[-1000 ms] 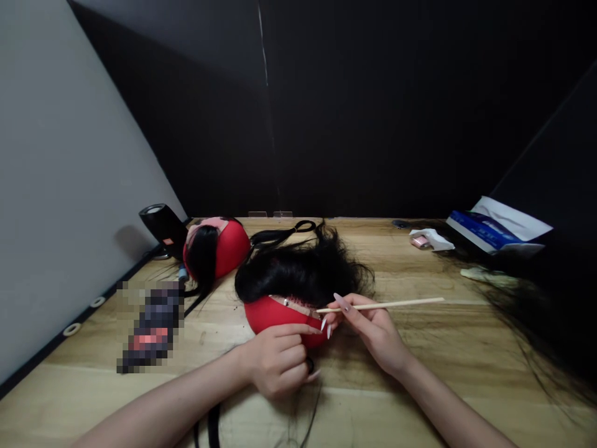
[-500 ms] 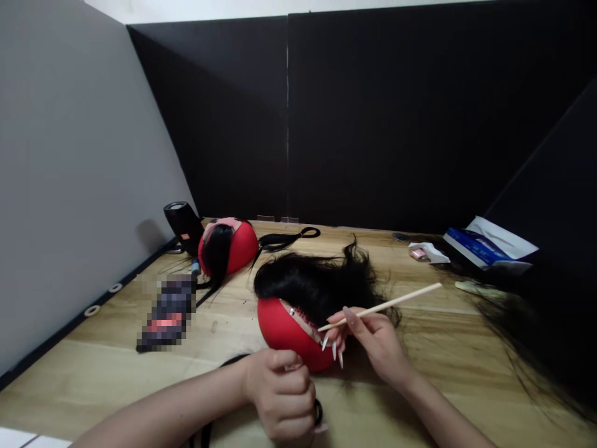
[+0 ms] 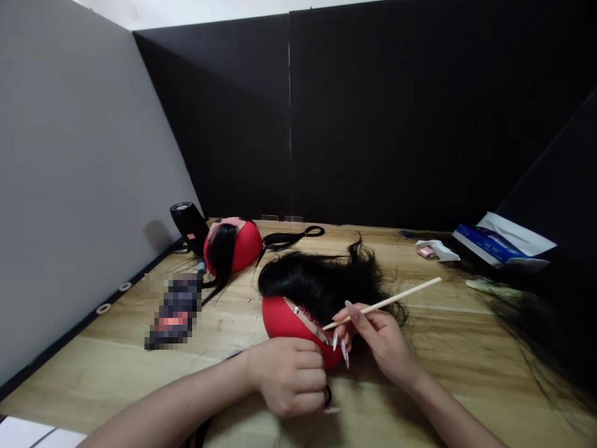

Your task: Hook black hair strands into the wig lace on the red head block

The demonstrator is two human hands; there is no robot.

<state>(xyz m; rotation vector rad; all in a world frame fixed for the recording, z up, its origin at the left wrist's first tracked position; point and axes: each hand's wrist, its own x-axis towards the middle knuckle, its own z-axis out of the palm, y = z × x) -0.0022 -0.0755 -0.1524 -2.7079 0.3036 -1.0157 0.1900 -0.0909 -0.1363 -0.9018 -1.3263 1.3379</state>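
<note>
My right hand pinches a thin pale wooden stick, like a chopstick. Its tapered lower end is at the lace edge of a black-haired wig, which sits on a red dome-shaped wig block. Pins with round heads dot the light lace strip. Long pale nails on that hand rest by the block's right side. In front of the block my left hand is closed, knuckles up, around a dark strand of hair that loops out below the fingers. What the fingertips do is hidden.
A second red block with pink mesh and black hair stands at the back left, near a black cylindrical speaker. A tied hair bundle, a blue-and-white packet and a pixelated object lie around. Loose hair spreads at right.
My left hand has moved up toward the red block, turning its knuckles upward. My right hand keeps its hold on the stick near the lace. The whole view has shifted slightly.
</note>
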